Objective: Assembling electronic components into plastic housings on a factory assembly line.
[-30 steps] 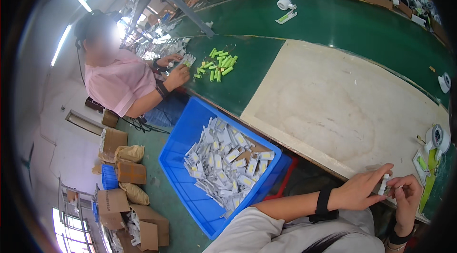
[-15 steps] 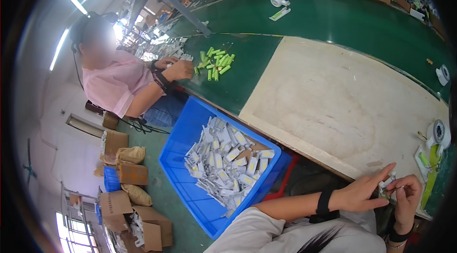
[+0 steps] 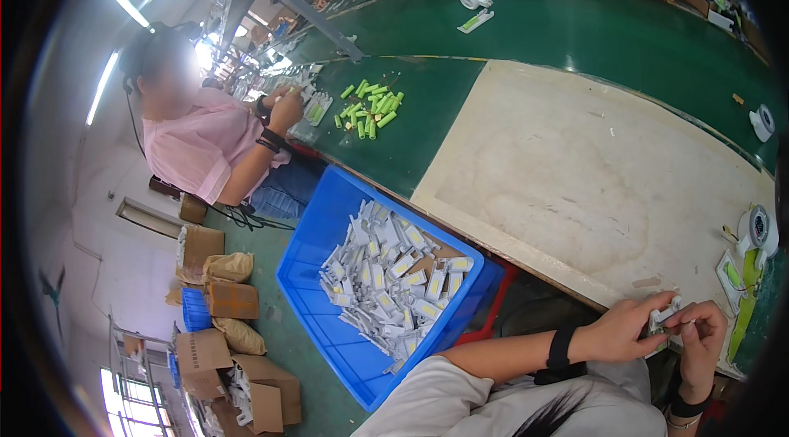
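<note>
At the lower right, over the table's near edge, my left hand [image 3: 626, 332] is closed around a small white plastic part [image 3: 662, 314]. My right hand [image 3: 703, 340] meets it there, thumb and forefinger pinched at the part's right end. Whether a smaller piece sits in that pinch is hidden by the fingers. Just beyond my right hand lies a white casing [image 3: 728, 279] with a green piece in it, beside a white round-headed device [image 3: 754, 229] and a yellow-green strip [image 3: 744, 305].
A blue crate [image 3: 329, 363] full of white parts with yellow panels stands left of me. Green cylindrical cells [image 3: 374, 108] lie in a pile on the table. Across from it a co-worker in a pink shirt [image 3: 197, 137] handles parts. A pale board [image 3: 575, 166] covers the near tabletop; a green belt [image 3: 592, 26] runs behind.
My left fingers have drawn in around the white part. On the belt, the round-headed pieces have shifted slightly left. The co-worker's hands have lifted away from the green cells.
</note>
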`<state>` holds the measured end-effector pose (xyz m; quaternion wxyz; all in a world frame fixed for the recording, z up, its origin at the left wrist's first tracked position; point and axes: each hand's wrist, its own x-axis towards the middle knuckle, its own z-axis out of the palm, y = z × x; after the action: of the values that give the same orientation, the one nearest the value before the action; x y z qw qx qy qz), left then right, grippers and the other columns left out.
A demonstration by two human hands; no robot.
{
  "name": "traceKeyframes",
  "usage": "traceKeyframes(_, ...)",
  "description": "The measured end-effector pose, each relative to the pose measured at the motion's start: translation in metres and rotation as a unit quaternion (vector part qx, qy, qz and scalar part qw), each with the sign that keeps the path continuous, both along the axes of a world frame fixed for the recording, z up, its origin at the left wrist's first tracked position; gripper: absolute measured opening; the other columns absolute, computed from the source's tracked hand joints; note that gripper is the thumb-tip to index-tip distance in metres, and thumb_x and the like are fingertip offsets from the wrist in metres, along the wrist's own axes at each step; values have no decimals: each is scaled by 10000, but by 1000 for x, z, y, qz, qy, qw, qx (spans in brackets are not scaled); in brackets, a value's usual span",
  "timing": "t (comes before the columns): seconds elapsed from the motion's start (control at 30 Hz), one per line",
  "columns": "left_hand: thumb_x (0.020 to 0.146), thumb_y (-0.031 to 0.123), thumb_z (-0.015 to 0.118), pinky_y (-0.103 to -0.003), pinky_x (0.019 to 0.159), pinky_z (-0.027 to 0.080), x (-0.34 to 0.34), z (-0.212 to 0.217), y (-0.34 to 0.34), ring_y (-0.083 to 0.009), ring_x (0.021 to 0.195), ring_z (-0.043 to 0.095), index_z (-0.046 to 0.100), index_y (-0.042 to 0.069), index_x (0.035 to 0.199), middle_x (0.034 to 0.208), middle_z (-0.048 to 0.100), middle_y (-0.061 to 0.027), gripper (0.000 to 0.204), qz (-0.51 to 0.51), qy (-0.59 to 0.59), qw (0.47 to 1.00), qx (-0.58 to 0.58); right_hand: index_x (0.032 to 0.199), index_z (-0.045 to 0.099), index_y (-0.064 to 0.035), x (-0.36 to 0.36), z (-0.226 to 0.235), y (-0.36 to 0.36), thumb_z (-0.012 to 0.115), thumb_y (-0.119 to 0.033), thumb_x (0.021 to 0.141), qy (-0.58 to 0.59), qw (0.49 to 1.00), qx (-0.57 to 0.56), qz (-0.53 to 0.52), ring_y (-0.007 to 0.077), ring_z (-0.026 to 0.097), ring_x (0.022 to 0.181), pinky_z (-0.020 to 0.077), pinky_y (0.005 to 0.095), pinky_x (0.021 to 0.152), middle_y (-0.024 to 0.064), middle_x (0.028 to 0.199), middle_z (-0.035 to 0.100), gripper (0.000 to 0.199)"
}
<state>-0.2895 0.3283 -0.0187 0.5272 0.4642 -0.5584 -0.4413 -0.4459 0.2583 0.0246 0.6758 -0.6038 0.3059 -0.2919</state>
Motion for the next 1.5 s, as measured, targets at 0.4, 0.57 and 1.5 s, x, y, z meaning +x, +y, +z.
traceKeyframes(0.4,715,69,624,-341,629,437,-2,-2,-5,-293,785,550,347,32,1231,929,543,-171,587,-22,-3,999,-33,876,484,-29,-5,-9,-5,619,-246,823,-19,1000,5,-5,145,562,697,444,234,594,86,769,564,262)
traceKeyframes(0.57,722,58,612,-351,652,449,-5,-5,-7,-314,804,561,344,40,1234,941,541,-172,578,0,-2,1000,7,874,481,-18,-6,-15,-8,632,-267,810,-28,999,10,-14,133,553,650,431,223,563,89,771,561,298)
traceKeyframes(1.5,747,116,613,-397,762,468,47,4,-416,-333,907,563,533,46,1098,1051,576,-151,367,92,-512,824,-223,1042,581,17,-63,-28,-48,543,-51,862,-129,960,234,86,94,588,762,474,210,673,73,906,635,196)
